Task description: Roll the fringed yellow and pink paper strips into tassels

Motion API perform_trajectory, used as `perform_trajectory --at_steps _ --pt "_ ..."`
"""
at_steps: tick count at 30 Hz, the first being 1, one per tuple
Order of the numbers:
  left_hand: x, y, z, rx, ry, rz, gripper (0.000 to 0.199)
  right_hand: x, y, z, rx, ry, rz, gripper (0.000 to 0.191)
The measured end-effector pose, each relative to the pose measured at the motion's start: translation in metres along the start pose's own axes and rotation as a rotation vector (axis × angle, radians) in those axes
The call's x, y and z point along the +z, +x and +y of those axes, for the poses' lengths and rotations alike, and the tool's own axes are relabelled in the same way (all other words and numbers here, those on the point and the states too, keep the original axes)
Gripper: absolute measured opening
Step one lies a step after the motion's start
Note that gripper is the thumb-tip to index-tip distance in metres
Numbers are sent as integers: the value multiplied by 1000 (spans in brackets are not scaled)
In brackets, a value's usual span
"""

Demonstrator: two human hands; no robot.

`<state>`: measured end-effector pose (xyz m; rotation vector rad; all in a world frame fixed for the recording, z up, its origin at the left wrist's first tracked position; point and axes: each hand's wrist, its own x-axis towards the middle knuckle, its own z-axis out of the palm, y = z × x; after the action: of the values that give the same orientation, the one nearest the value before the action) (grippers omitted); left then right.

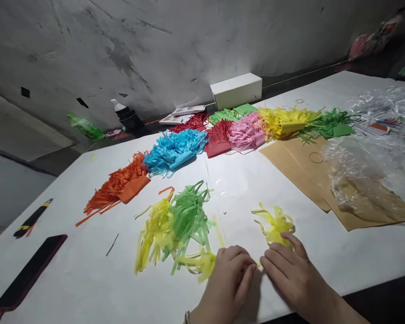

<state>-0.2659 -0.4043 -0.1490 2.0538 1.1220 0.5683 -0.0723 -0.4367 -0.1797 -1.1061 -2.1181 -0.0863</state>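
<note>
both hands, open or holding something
Left hand: fingers curled against yellow fringed paper; grip hidden.
Right hand: fingers bent against another yellow paper tuft; grip hidden.

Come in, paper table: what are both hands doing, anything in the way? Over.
Left hand curled against yellow fringe, grip unclear. Right hand on second yellow fringe, grip unclear. Green fringe close beyond left, seemingly not blocking.

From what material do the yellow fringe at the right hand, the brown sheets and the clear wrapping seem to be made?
Yellow fringe: matte, probably tissue or crepe paper, by its thin curling strips.
Brown sheets: dull kraft paper or thin card, by tan colour and straight edges.
Clear wrapping: glossy, probably plastic film; it shines, wrinkles and shows brown beneath.
</note>
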Motion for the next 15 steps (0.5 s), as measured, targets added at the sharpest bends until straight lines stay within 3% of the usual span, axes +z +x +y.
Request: perform_trajectory --at_steps 3,5,7,11,15 --pt "-4 -6 11 -206 -444 -97 27 -15 -1 -5 -48 4 150 32" --pt "-2 -8 17 -352 -707 -147 39 -26 -1 -9 -62 -17 181 30" --pt "2 -7 22 -417 -813 -159 47 -37 0 -13 -51 -25 187 25" --pt "15 -3 28 -248 -640 -92 46 -51 3 -16 79 84 195 19" --pt "34 2 29 -122 -579 24 45 -51 -5 -13 180 184 337 17"
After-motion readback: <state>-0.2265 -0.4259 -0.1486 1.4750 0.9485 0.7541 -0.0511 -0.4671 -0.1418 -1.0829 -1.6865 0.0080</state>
